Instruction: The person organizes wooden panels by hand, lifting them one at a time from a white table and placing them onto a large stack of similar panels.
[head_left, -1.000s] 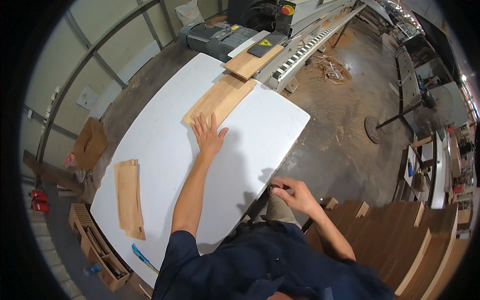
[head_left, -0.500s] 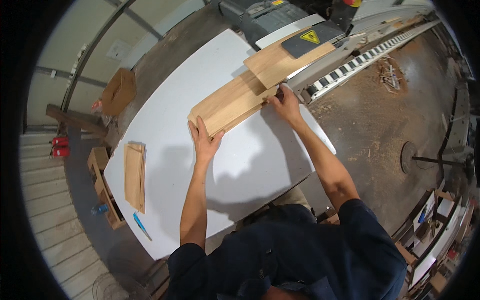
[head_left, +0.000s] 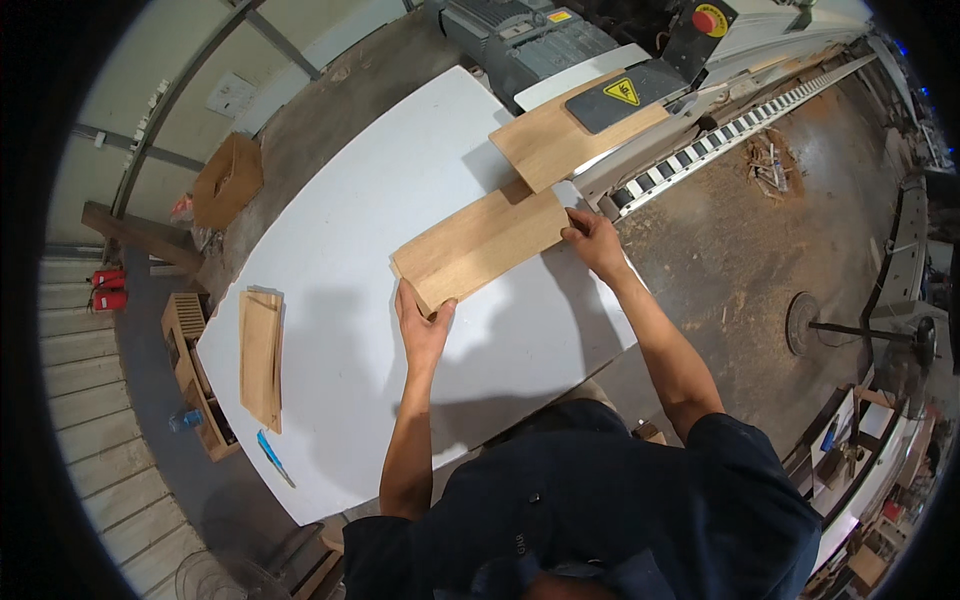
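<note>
Between my hands is a wooden board [head_left: 485, 250], light brown, lying slantwise over the white tabletop [head_left: 350, 400]. My left hand [head_left: 424, 325] grips its near left corner, thumb along the front edge. At the right end, my right hand [head_left: 595, 245] pinches the board's edge. Whether it is one board or a thin stack I cannot tell. Just beyond its right end, another wooden board [head_left: 550, 145] reaches out from beneath the machine's dark cover plate [head_left: 630, 95], which bears a yellow warning sign.
A few narrow wooden pieces [head_left: 261, 360] lie at the table's left, with a blue utility knife [head_left: 273, 458] near them. A grey motor [head_left: 530, 45] stands behind the table, beside a red stop button [head_left: 708, 20]. The machine's black-and-white track [head_left: 730, 130] runs off to the far right.
Both hands have drawn the held board toward me, away from the board under the cover plate. More of its right end shows.
</note>
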